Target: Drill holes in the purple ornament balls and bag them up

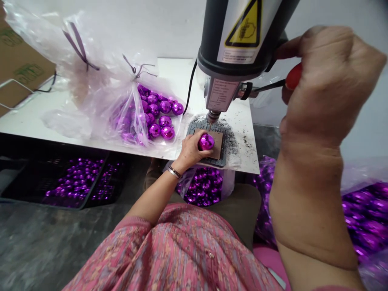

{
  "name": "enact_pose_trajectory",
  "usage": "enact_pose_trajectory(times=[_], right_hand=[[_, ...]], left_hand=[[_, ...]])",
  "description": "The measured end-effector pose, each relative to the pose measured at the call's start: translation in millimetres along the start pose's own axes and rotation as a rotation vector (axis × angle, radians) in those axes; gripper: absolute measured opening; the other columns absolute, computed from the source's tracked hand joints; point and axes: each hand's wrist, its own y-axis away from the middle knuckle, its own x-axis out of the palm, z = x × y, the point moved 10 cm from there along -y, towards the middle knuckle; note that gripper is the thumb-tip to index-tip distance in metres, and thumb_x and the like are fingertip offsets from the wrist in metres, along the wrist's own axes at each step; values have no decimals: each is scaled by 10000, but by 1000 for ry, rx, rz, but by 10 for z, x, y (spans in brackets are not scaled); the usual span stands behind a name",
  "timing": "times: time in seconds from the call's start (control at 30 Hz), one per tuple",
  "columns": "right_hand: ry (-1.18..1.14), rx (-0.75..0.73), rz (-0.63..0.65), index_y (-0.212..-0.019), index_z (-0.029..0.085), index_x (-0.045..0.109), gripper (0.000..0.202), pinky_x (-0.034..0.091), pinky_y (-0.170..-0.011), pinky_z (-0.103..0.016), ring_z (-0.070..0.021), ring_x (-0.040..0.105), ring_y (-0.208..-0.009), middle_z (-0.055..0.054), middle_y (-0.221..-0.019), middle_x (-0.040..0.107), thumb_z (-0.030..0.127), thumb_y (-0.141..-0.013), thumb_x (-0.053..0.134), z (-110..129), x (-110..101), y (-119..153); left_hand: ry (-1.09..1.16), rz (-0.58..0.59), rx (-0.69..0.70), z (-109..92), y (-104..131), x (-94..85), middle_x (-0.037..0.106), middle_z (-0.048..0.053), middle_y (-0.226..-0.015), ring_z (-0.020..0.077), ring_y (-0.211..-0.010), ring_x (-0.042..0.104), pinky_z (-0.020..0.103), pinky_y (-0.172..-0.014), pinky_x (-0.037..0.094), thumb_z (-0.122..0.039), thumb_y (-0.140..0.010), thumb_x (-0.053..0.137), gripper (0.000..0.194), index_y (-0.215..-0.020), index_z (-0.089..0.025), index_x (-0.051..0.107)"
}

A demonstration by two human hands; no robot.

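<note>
My left hand is wrapped round a shiny purple ball at the brown board on the drill press's dark base. The drill chuck and its thin bit point down just above and behind the ball. At the upper right, my right hand is closed around the red-knobbed lever of the drill press. Part of the red knob shows between the fingers. Dark shavings lie around the base.
An open plastic bag of purple balls lies on the white table, left of the base. More balls fill black crates below left and bags below the table and at right. A cardboard box stands far left.
</note>
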Motion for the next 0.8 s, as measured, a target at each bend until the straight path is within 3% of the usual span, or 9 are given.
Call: enact_pose_trajectory(times=[0.13, 0.33, 0.43, 0.6, 0.7, 0.8], right_hand=[[-49, -56, 14, -672, 107, 667, 384, 235, -552, -220, -18, 308, -461, 12, -485, 336, 195, -952, 420, -18, 7, 46], [-78, -95, 38, -597, 128, 481, 397, 284, -603, -214, -15, 332, -480, 18, -488, 357, 126, -967, 337, 21, 56, 61], [-81, -109, 39, -614, 129, 481, 412, 299, -621, -212, -14, 323, -483, 20, -494, 364, 116, -974, 282, 25, 48, 69], [11, -55, 21, -696, 130, 546, 349, 321, -637, -225, 1, 340, -494, 15, -650, 542, 249, -988, 397, -40, -21, 106], [86, 36, 5, -753, 132, 643, 384, 312, -668, -235, 0, 361, -533, 22, -648, 533, 359, -991, 446, -125, -61, 142], [89, 109, -21, -878, 166, 751, 403, 277, -670, -254, -15, 370, -558, 12, -590, 439, 448, -978, 480, -223, -106, 179]], left_hand=[[39, 33, 66, -90, 252, -60, 720, 75, -1257, 286, -1167, 637, 409, -1047, 471, -274, -692, 880, 656, -1292, -209, 622], [174, 113, 185, -249, 585, -51, 704, 103, -1280, 286, -1204, 640, 418, -1075, 470, -299, -685, 904, 673, -1284, -205, 611], [174, 146, 181, -285, 678, -27, 692, 104, -1300, 290, -1218, 637, 425, -1084, 470, -348, -692, 911, 690, -1301, -222, 612], [159, 236, 222, -342, 761, 48, 667, 123, -1361, 321, -1270, 615, 464, -1105, 471, -468, -616, 954, 820, -1330, -247, 619], [142, 185, 218, -217, 716, -35, 662, 124, -1382, 316, -1302, 601, 473, -1125, 474, -473, -653, 933, 789, -1343, -260, 616], [21, -35, 47, 171, 554, -361, 685, 146, -1326, 279, -1239, 639, 440, -1098, 503, -340, -879, 763, 481, -1319, -200, 627]])
